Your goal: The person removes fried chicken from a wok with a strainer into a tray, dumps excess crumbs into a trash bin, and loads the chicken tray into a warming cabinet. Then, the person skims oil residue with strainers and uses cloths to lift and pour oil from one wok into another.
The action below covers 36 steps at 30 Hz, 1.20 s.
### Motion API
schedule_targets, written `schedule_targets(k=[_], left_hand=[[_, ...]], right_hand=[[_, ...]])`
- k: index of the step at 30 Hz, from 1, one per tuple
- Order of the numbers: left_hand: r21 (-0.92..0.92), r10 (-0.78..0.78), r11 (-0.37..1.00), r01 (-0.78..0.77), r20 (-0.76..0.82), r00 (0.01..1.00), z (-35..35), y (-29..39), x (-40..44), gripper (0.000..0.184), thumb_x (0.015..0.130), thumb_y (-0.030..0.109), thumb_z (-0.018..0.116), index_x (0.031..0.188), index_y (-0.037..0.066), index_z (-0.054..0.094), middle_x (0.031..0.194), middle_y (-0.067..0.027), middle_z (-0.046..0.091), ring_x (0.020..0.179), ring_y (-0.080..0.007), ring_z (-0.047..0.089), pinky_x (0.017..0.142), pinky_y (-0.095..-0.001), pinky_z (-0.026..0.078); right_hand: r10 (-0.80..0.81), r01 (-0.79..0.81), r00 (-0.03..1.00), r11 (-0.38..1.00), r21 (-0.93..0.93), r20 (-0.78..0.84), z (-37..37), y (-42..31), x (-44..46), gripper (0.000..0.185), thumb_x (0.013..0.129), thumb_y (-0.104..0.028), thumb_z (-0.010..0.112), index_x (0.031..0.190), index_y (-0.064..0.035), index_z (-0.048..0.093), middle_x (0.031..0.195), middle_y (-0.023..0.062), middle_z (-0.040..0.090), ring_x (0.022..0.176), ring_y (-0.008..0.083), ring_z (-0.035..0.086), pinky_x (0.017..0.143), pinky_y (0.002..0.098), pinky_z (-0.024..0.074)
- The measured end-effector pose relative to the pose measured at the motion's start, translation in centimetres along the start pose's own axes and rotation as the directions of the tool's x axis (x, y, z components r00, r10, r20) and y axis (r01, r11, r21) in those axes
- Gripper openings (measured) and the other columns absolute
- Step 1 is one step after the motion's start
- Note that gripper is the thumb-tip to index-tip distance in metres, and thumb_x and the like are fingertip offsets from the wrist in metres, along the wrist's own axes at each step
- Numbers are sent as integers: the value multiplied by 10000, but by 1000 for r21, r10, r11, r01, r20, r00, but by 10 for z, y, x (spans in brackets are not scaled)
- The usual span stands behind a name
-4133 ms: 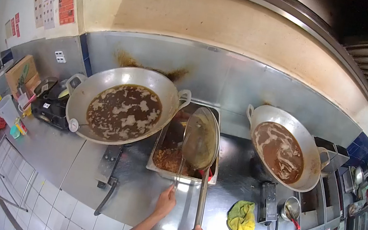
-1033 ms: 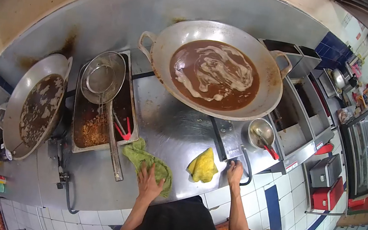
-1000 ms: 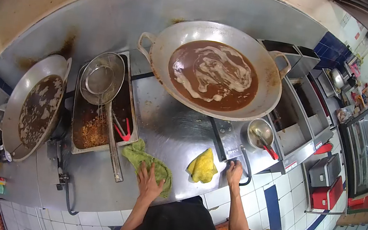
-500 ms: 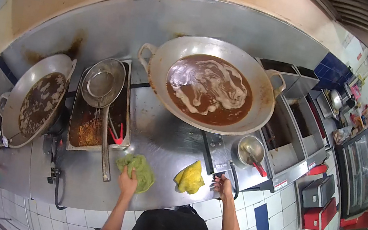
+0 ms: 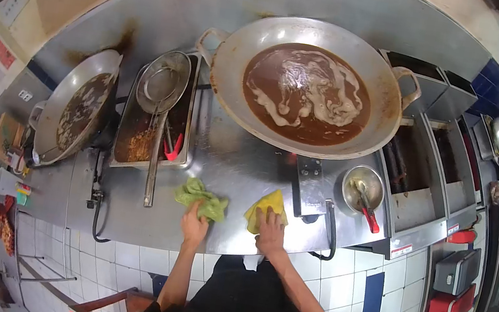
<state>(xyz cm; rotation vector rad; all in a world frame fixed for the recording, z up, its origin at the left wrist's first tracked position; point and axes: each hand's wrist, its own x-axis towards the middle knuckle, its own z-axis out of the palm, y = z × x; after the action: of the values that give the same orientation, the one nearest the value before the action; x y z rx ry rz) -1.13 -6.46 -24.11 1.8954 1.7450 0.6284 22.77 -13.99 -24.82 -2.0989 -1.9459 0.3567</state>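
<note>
My left hand (image 5: 194, 224) grips the near edge of a crumpled green cloth (image 5: 203, 201) on the steel counter. To its right my right hand (image 5: 270, 230) lies with spread fingers on top of a yellow cloth (image 5: 267, 203). Beyond both hands stands a large wok (image 5: 382, 121) with brown liquid and pale foam swirls. A strainer (image 5: 162, 87) with a long handle rests across a steel tray (image 5: 180, 161) at the left, with red-handled tongs (image 5: 172, 147) beside it.
A second wok (image 5: 60, 96) with dark liquid stands at the far left. A small metal bowl (image 5: 363, 186) with a red-handled tool sits right of the burner control box (image 5: 308, 195). Steel wells (image 5: 408, 207) are at the right, a red cooler (image 5: 450, 309) below them.
My right hand has left the burner's control box and moved left onto the yellow cloth. My left hand still holds the green cloth, now more bunched. Earlier, both hands held the strainers.
</note>
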Motion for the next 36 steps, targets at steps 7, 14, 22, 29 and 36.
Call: schedule_targets(k=[7, 14, 22, 29, 36], left_hand=[[246, 201, 945, -215, 81, 976, -51, 70, -14, 571, 722, 87, 675, 1270, 77, 513, 1371, -166, 434, 1279, -355, 409, 1089, -422, 331], [-593, 325, 793, -138, 220, 920, -18, 135, 0, 345, 846, 169, 653, 1141, 14, 564, 1045, -178, 646, 952, -279, 642, 825, -366, 499], [-604, 382, 772, -199, 192, 904, -46, 134, 79, 216, 945, 197, 510, 953, -8, 578, 741, -93, 587, 690, -148, 536, 666, -300, 444], [-579, 579, 672, -462, 22, 815, -94, 132, 80, 236, 893, 196, 566, 986, -18, 607, 861, -155, 634, 792, -274, 612, 736, -358, 467], [-425, 556, 790, -442, 193, 809, -34, 6, -19, 237, 802, 127, 612, 1026, 61, 650, 958, -147, 646, 943, -317, 609, 821, -392, 472]], right_hand=[[67, -24, 992, 926, 376, -103, -32, 20, 15, 215, 771, -103, 630, 979, -50, 636, 937, 173, 619, 901, 351, 584, 784, 441, 497], [127, -68, 991, 713, 698, -33, -103, -24, 38, 217, 881, -188, 613, 976, 2, 570, 823, 138, 611, 778, 226, 617, 733, 341, 483], [125, 36, 983, 593, 804, -136, -141, -36, 48, 199, 748, 20, 662, 938, -34, 637, 882, 98, 642, 874, 220, 636, 747, 329, 487], [-133, 271, 815, 948, 169, -563, -176, -70, 21, 394, 590, 6, 666, 971, -91, 672, 926, 106, 588, 922, 320, 570, 793, 393, 463], [-121, 141, 982, 982, 127, -148, -45, -58, -78, 444, 597, -27, 663, 1034, -108, 653, 1045, 96, 583, 1045, 310, 539, 938, 416, 412]])
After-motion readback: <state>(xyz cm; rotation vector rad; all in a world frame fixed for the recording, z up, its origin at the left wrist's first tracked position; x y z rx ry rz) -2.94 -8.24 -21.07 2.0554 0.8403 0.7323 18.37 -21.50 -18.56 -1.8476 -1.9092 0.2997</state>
